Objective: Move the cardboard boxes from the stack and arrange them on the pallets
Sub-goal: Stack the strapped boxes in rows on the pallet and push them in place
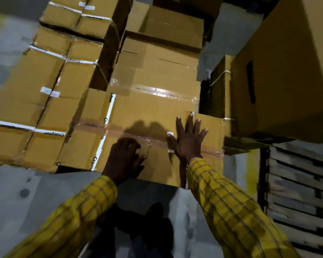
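A large brown cardboard box [149, 116], sealed with clear tape and edged with white printed tape, lies right in front of me. My right hand [187, 138] presses flat on its top near the right end, fingers spread. My left hand [126, 155] rests on the top near the front edge, fingers bent slightly and blurred. More taped boxes [50, 86] stand packed to the left and behind. A wooden pallet [298, 185] with slats lies on the floor at the right.
A tall box [280, 75] rises at the upper right, with a narrower strapped box [223, 94] beside it. Grey concrete floor [26, 198] shows at lower left, with a yellow painted line [251, 174] by the pallet. My dark legs and shoe are below.
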The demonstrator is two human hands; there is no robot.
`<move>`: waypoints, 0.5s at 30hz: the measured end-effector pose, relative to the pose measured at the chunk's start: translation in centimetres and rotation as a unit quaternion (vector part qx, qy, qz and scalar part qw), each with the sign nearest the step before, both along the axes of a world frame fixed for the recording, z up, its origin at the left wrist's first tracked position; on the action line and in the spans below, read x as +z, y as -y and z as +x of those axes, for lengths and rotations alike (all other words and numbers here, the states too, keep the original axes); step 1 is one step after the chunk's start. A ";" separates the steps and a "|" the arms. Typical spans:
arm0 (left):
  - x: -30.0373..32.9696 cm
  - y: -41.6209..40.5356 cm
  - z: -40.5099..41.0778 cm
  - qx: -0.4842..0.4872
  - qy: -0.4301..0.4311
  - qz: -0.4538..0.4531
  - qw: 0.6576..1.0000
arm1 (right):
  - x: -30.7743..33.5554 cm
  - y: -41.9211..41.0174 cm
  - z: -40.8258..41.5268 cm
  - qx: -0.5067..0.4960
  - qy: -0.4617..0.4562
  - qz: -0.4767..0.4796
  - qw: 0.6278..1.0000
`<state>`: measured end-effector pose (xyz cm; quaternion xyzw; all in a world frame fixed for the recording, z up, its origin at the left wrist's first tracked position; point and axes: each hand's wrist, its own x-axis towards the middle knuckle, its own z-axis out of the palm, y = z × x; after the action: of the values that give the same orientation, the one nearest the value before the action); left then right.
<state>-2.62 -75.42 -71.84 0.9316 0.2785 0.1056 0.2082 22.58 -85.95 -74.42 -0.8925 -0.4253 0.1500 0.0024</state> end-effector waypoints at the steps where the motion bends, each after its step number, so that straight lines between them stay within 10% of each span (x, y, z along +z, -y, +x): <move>1: -0.8 -0.9 1.1 -0.021 -0.023 0.026 0.999 | -0.4 0.9 0.5 -0.005 0.002 -0.004 1.000; 5: -3.7 -2.6 2.7 0.003 -0.168 0.036 0.985 | -1.8 2.2 1.4 -0.008 -0.012 0.007 1.000; 15: -4.5 -2.9 4.0 0.005 -0.189 0.015 0.982 | -1.3 3.7 2.1 -0.014 -0.008 0.019 1.000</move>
<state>1.40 -72.51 -76.36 0.9364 0.3160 -0.0670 0.1370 24.66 -89.64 -75.70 -0.8968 -0.4158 0.1491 0.0249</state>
